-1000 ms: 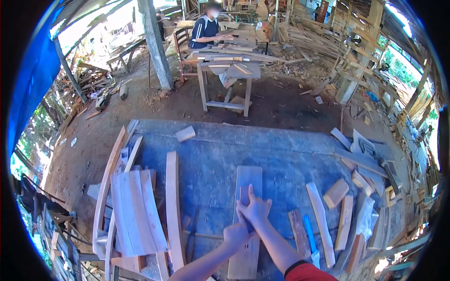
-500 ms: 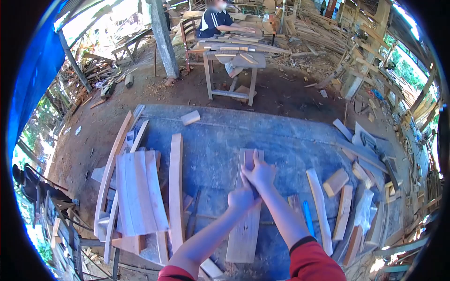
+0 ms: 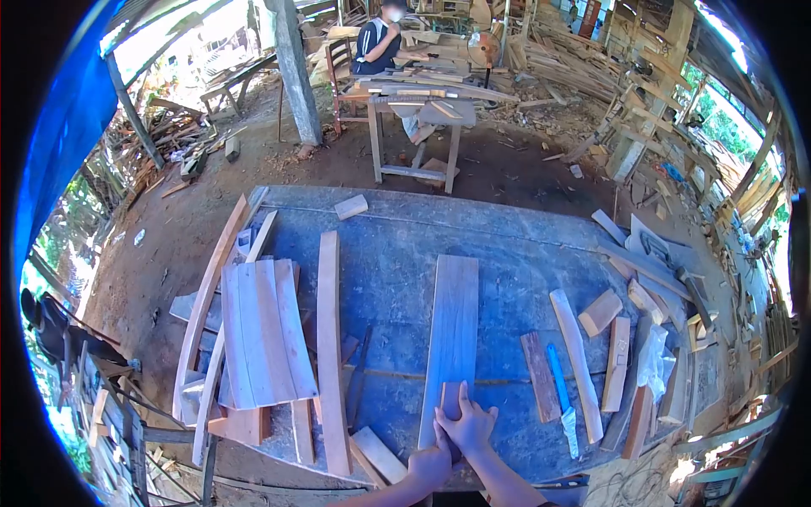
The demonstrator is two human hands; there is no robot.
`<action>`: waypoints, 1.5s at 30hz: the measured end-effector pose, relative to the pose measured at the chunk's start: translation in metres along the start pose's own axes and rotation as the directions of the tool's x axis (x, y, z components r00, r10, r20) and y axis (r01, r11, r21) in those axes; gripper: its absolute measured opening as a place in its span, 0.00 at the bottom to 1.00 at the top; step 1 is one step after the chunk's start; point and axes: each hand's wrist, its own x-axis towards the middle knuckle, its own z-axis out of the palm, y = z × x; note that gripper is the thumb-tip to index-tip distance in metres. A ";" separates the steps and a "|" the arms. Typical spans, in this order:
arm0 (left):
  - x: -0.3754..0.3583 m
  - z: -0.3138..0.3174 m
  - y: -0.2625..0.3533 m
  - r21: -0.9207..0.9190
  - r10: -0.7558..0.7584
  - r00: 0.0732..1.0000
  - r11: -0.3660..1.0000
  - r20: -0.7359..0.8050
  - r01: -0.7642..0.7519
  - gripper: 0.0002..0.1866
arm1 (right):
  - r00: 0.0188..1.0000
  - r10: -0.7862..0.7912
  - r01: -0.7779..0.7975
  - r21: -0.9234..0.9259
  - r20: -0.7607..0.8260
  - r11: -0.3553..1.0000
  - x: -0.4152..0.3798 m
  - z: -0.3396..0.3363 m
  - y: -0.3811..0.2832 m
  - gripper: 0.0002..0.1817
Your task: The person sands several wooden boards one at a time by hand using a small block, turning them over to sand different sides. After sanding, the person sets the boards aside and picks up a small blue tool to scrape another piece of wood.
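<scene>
While right hand (image 3: 467, 425) fingers spread over sanding block (image 3: 451, 399) on plank (image 3: 453, 325) — left hand (image 3: 429, 465) fisted behind.

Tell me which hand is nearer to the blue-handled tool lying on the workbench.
Right. The right hand presses the sanding block on the plank, left of the blue-handled tool; the left hand is lower and farther left.

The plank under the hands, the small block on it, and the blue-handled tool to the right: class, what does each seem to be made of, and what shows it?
Plank: bare wood, pale, unpainted, with lengthwise grain.
Block: reddish-brown, probably wood; both hands partly cover it.
Tool: smooth bright blue handle, probably plastic; pale grey end, possibly metal, too small to tell.
</scene>
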 end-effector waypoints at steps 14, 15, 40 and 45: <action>0.393 -0.142 -0.049 0.064 -0.144 0.981 0.986 -0.133 0.153 0.59 | 0.987 0.105 -0.105 -0.008 0.122 0.994 0.413 0.060 0.045 0.43; 0.392 -0.153 -0.045 0.008 -0.160 0.979 0.987 -0.127 0.163 0.59 | 0.986 0.097 -0.095 -0.025 0.138 0.995 0.419 0.056 0.045 0.43; 0.045 0.004 0.021 -0.025 0.008 0.996 1.000 -0.087 -0.010 0.59 | 0.995 0.100 -0.102 0.059 0.026 0.993 0.035 0.000 0.033 0.42; 0.177 -0.044 0.006 -0.025 -0.030 0.997 0.999 -0.072 0.028 0.61 | 0.991 0.113 -0.116 0.039 0.067 0.992 0.176 0.025 0.053 0.43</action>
